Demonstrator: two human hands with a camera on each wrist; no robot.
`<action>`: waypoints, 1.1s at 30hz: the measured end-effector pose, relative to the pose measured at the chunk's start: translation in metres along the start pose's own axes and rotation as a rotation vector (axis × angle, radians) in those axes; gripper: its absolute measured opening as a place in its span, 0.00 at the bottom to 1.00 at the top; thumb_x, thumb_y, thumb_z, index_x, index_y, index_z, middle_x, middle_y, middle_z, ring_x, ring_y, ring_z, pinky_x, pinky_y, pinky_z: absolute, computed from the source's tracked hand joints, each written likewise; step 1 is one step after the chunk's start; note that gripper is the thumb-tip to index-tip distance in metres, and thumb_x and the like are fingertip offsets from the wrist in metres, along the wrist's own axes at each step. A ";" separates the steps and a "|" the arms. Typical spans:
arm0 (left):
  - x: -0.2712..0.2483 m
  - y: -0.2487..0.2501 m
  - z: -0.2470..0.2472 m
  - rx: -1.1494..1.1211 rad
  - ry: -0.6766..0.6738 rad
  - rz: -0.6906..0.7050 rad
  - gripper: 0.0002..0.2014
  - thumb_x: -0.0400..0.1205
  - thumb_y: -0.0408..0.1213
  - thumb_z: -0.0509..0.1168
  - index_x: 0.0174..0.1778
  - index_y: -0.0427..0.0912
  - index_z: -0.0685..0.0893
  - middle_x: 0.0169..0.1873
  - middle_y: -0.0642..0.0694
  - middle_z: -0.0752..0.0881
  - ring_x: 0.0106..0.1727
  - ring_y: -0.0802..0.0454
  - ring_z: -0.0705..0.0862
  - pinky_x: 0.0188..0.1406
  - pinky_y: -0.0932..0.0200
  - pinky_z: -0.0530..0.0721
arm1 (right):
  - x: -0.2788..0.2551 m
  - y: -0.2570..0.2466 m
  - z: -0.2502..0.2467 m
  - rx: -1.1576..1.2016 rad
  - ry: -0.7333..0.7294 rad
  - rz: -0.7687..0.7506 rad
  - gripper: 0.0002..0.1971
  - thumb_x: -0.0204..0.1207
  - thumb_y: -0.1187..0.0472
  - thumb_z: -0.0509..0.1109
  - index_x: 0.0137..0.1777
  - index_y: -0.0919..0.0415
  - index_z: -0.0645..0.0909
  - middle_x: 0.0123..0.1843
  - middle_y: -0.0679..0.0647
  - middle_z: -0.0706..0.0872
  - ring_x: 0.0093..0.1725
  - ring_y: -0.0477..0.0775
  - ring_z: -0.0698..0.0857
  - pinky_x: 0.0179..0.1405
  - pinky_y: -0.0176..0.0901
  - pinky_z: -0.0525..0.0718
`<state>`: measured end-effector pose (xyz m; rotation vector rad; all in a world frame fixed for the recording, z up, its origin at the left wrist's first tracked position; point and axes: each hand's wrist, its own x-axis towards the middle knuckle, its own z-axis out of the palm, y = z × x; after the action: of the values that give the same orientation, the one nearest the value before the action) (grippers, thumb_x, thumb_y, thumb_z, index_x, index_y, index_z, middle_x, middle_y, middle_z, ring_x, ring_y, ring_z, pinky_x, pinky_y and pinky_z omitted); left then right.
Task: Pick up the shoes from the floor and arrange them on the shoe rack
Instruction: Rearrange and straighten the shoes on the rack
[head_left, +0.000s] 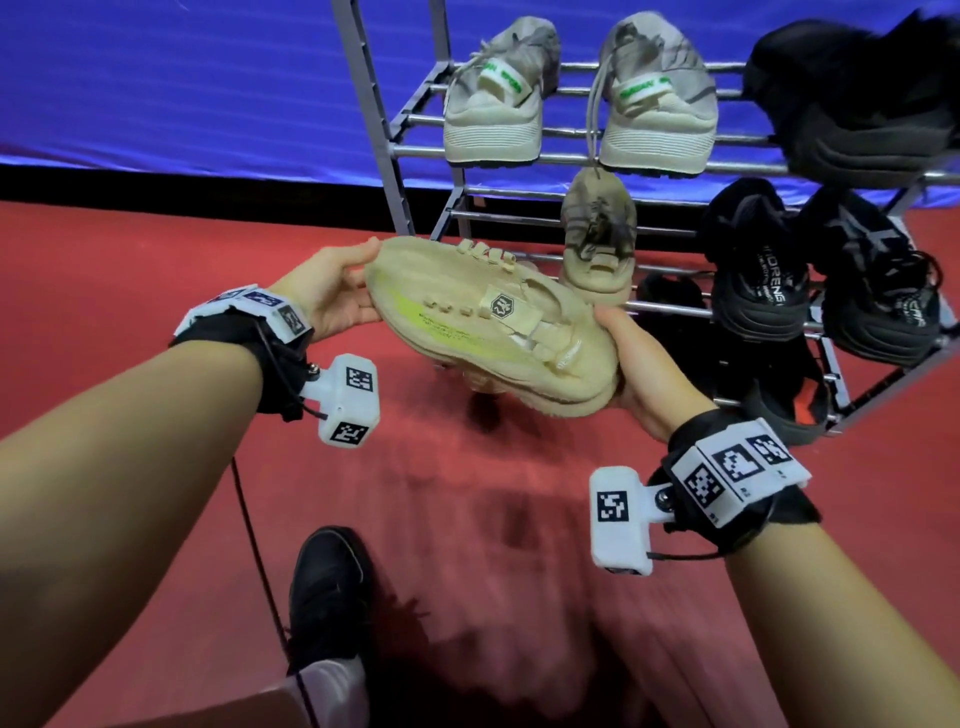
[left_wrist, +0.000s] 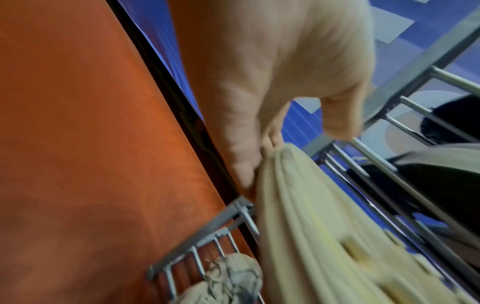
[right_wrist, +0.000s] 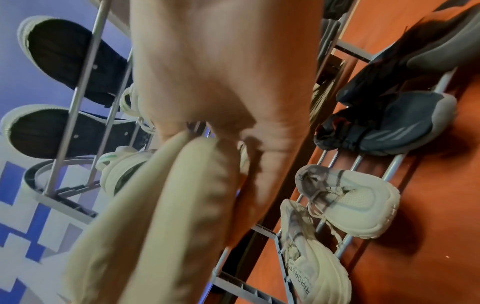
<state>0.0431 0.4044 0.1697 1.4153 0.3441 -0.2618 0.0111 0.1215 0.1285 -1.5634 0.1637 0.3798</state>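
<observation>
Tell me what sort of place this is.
Probably a staged indoor recording space, not a home: a blue backdrop behind red carpet, and a metal shoe rack holding sneakers.

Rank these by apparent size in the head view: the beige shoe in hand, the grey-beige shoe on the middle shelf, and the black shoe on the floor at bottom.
1. Beige shoe, largest, though nearest the camera.
2. Black shoe.
3. Grey-beige shoe, smallest, partly hidden and farther off.
</observation>
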 end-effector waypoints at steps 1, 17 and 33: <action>0.003 0.001 0.006 0.001 0.029 0.033 0.12 0.87 0.42 0.53 0.57 0.44 0.81 0.42 0.49 0.88 0.44 0.53 0.88 0.46 0.56 0.86 | -0.005 -0.001 0.002 -0.011 -0.060 0.037 0.21 0.79 0.46 0.56 0.64 0.56 0.81 0.56 0.52 0.87 0.53 0.53 0.85 0.49 0.51 0.86; 0.016 -0.017 0.085 0.207 0.079 0.010 0.21 0.84 0.57 0.51 0.54 0.44 0.79 0.47 0.43 0.82 0.48 0.45 0.79 0.53 0.53 0.80 | -0.012 -0.006 0.016 0.028 -0.063 -0.194 0.27 0.78 0.46 0.60 0.75 0.55 0.69 0.71 0.52 0.81 0.70 0.52 0.80 0.74 0.53 0.75; -0.008 -0.054 0.102 0.298 -0.199 0.015 0.21 0.83 0.46 0.62 0.69 0.39 0.76 0.61 0.41 0.86 0.62 0.45 0.85 0.62 0.42 0.83 | 0.009 -0.005 0.026 -0.109 0.164 -0.218 0.21 0.86 0.49 0.51 0.76 0.53 0.61 0.70 0.53 0.77 0.67 0.55 0.79 0.71 0.56 0.76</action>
<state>0.0235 0.2952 0.1352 1.6680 0.1335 -0.4525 0.0174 0.1489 0.1307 -1.7017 0.0993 0.0903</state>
